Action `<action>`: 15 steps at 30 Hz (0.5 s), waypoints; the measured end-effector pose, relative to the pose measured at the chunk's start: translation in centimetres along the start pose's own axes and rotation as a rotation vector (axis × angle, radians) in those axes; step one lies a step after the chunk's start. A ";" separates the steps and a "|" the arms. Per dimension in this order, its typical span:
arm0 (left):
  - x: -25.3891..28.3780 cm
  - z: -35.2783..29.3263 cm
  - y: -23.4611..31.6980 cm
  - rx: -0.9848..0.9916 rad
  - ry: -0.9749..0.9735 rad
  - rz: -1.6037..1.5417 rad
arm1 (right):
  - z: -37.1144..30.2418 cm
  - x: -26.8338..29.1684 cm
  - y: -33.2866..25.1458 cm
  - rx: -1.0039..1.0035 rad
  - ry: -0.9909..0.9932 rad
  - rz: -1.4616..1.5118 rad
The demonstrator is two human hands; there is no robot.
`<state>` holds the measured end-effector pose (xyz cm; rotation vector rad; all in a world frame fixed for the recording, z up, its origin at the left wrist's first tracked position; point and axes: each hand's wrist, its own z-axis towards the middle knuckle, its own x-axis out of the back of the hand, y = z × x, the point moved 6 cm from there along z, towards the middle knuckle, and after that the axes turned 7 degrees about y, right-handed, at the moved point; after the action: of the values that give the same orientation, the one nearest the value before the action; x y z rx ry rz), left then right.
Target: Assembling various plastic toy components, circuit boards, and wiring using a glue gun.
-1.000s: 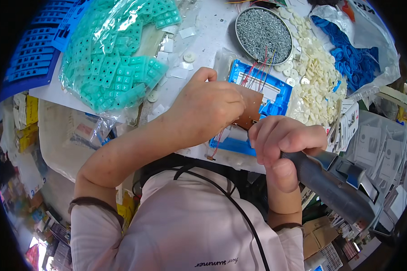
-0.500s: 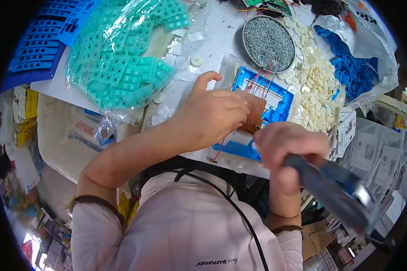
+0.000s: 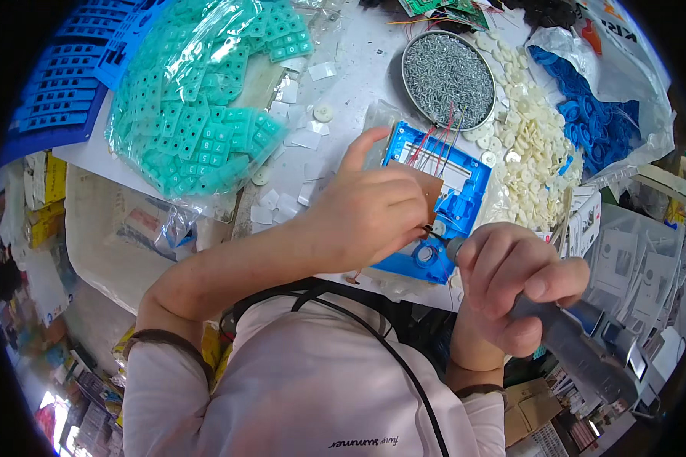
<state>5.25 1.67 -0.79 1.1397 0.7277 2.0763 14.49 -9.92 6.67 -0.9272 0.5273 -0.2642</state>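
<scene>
A blue plastic housing [image 3: 476, 171] lies open on the table in front of me, with thin red and dark wires running out over its far part. Over its left side is a brown circuit board [image 3: 427, 183], tilted and gripped by the curled fingers of my left hand [image 3: 373, 209], whose index finger sticks out. My right hand [image 3: 514, 278] is wrapped round a dark grey electric screwdriver [image 3: 575, 343]. Its bit points left at the board's near edge, close to my left fingertips. Those fingers hide whether the bit touches anything.
Behind the housing stands a round metal dish of small screws [image 3: 448, 80]. White plastic discs [image 3: 530, 152] are heaped to its right, beside a bag of blue parts [image 3: 598, 122]. A clear bag of green keypads [image 3: 198, 114] and blue panels [image 3: 61, 84] lie left.
My left hand has drawn slightly nearer with the board, which now covers less of the housing's near part. The screwdriver has shifted right and nearer, and its bit now shows.
</scene>
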 end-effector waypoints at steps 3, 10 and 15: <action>0.4 3.9 -1.7 -0.015 0.024 0.067 | -0.1 1.4 0.9 -0.023 0.109 -0.051; -0.4 12.0 -8.2 0.158 0.035 0.716 | 0.2 1.8 2.8 -0.096 0.126 -0.058; -2.5 12.3 -9.2 0.098 0.166 0.765 | 0.4 1.5 2.8 -0.110 0.101 -0.090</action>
<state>19.52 7.57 -2.91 1.4700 0.5095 2.8158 15.93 -8.69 4.08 -1.0502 0.5986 -0.3674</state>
